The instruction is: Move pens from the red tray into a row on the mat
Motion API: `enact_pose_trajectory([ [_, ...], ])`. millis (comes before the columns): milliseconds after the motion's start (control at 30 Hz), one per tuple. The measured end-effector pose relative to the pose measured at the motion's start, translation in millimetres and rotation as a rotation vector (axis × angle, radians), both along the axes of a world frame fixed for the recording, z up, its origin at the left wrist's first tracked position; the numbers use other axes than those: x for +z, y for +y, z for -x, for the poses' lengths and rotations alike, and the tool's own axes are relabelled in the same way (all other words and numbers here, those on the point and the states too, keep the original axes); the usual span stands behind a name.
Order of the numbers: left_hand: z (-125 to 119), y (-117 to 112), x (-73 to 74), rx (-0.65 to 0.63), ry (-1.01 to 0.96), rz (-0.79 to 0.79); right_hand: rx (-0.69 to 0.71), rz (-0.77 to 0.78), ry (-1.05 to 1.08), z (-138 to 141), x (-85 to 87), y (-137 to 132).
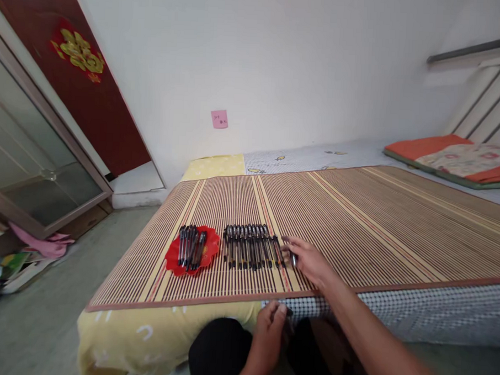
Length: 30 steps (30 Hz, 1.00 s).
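A row of several black pens [251, 246] lies side by side on a striped bamboo mat [356, 225] near the bed's front edge. My right hand [307, 259] reaches to the right end of the row, fingers closed on one pen [292, 258]. My left hand [271, 326] hangs below the mattress edge above my knee, fingers curled round a small dark thing I cannot make out. Left of the row, a red plate [173, 260] holds several more black pens [190, 247].
The mat covers a low bed with a yellow sheet [115, 336] at its corner. An orange-edged cushion [450, 157] lies far right. A white wall bears a pink note [219, 119]. A glass cabinet [31, 161] and a clothes pile [27, 255] stand on the left floor.
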<state>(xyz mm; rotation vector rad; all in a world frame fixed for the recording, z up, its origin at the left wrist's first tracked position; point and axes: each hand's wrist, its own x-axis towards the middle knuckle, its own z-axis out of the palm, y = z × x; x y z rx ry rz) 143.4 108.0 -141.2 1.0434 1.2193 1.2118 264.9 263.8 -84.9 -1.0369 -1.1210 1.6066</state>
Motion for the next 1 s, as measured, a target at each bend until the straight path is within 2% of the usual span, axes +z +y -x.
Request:
enact_pose_trajectory([
  [100,2.6,2.4,4.0,-0.017,-0.227,0.058,0.100,0.082,0.271,0.5,0.1,-51.4],
  [200,4.0,2.5,3.6,-0.033,-0.410,0.095,0.109,0.095,0.319,6.3,-5.4,-88.8],
  [267,4.9,1.5,2.5,-0.043,-0.475,0.107,0.102,0.086,0.311,11.0,-9.9,-102.1],
  [433,8.7,-0.5,-1.5,-0.089,-0.469,0.103,0.134,0.059,0.270,13.5,-17.9,-108.5],
  [500,10.3,0.7,-3.9,-0.025,-0.463,0.089,0.105,0.005,0.198,10.3,-20.1,-107.6],
  [633,11.4,5.7,-9.5,0.122,-0.407,0.061,-0.015,-0.118,-0.074,4.4,-21.6,-110.3],
  [733,9.6,7.8,-11.1,0.160,-0.382,0.028,-0.017,-0.177,-0.230,4.9,-18.2,-115.6],
  [1000,7.7,4.5,5.7,0.251,-0.300,-0.009,0.005,-0.281,-0.307,8.5,-8.2,-117.8],
])
